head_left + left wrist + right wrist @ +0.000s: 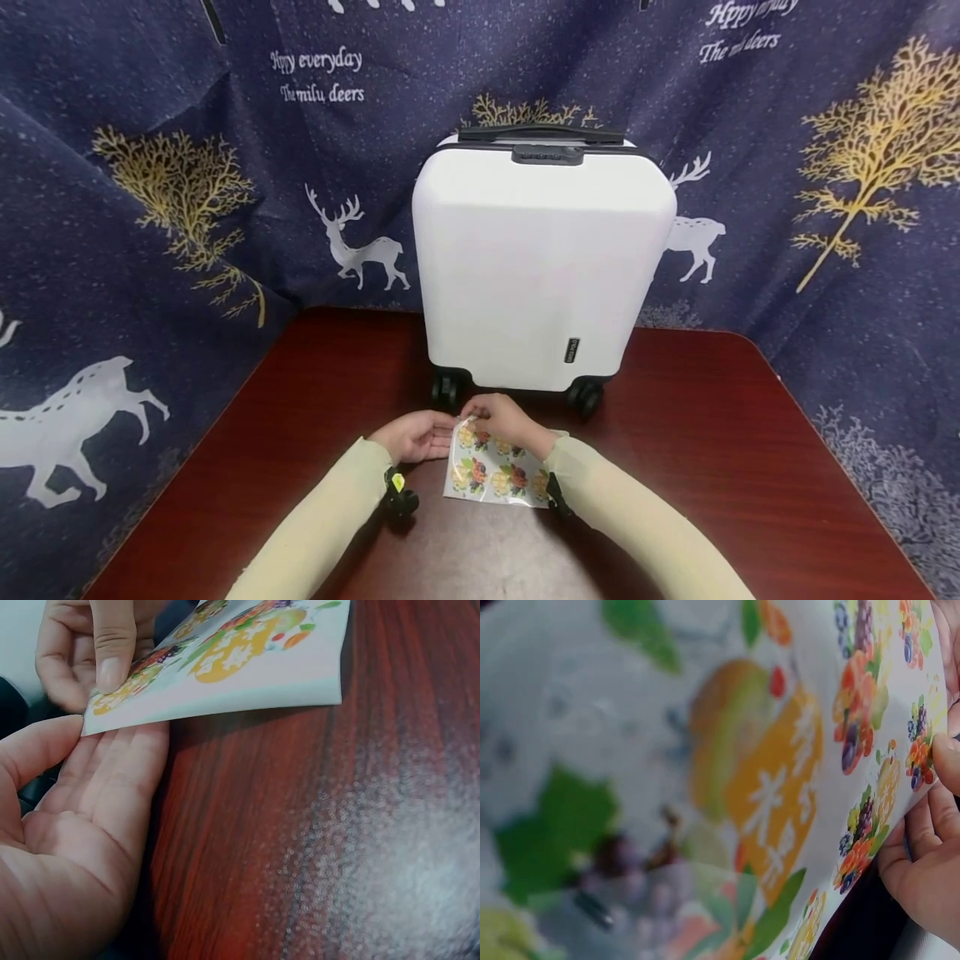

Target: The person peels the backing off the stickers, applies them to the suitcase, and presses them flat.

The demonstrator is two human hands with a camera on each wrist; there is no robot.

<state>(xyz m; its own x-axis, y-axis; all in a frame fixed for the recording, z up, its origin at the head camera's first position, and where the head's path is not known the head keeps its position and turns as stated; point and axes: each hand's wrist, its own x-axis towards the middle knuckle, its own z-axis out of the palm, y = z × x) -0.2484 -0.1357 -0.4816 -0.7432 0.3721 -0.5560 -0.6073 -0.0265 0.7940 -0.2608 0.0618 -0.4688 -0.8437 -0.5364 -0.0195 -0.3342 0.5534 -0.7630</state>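
Note:
A glossy white sheet of fruit stickers (480,479) lies in front of the suitcase, its near left edge lifted a little off the table in the left wrist view. At its far left corner my right hand (506,419) pinches it, the thumb (111,667) on the printed face and the other fingers curled at the edge. My left hand (417,437) lies palm up at the same corner. Its fingers reach nearly straight under the sheet, and the thumb tip (67,731) touches the corner. Fruit prints fill most of the right wrist view.
A white wheeled suitcase (540,267) stands upright on the dark red table (705,433), just beyond both hands. A blue curtain (480,50) with deer and tree prints hangs behind and around the table.

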